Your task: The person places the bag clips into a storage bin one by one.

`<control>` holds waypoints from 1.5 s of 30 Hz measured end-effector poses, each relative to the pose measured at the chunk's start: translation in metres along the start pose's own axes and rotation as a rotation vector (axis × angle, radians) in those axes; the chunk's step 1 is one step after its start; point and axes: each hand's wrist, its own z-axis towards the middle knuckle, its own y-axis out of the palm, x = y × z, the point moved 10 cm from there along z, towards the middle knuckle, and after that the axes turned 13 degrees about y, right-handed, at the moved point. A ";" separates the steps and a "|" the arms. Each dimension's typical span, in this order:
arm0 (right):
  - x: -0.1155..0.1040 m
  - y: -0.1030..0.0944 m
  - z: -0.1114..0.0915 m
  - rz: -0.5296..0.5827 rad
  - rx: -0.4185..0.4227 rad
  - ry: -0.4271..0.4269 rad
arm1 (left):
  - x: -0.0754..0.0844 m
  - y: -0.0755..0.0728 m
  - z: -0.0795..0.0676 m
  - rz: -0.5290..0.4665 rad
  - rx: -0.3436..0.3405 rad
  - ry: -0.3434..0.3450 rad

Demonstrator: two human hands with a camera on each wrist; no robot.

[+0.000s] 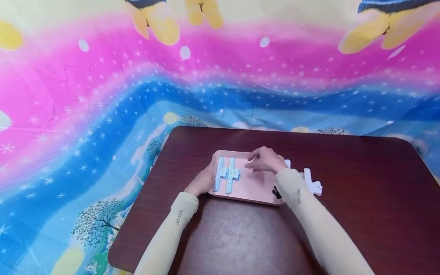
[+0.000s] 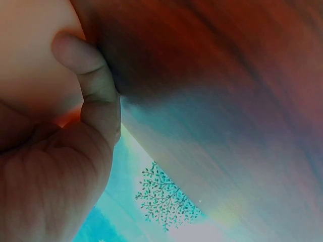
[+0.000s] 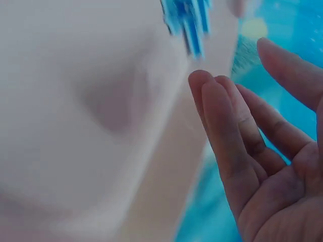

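A pink tray (image 1: pixel 252 191) sits on the dark table. My left hand (image 1: pixel 203 180) holds its left side; in the left wrist view the bent thumb (image 2: pixel 96 80) lies against a pink surface. Inside the tray, two light blue bag clips (image 1: pixel 219 179) (image 1: pixel 231 181) lie side by side near the left end. Above the tray's right half hovers my right hand (image 1: pixel 266 159), its fingers loosely bent and apart with nothing between them. The right wrist view shows these fingers (image 3: pixel 222 126) near a blurred blue clip (image 3: pixel 186 22).
To the tray's right, partly behind my right forearm, lie white clips (image 1: pixel 313 186). A small black object (image 1: pixel 276 192) shows under the right wrist. Behind the brown table (image 1: pixel 371 183) hangs a colourful printed cloth (image 1: pixel 240 68).
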 end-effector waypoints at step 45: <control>0.186 -0.078 -0.080 -0.216 0.150 -0.035 | 0.001 0.001 0.000 0.008 0.009 -0.004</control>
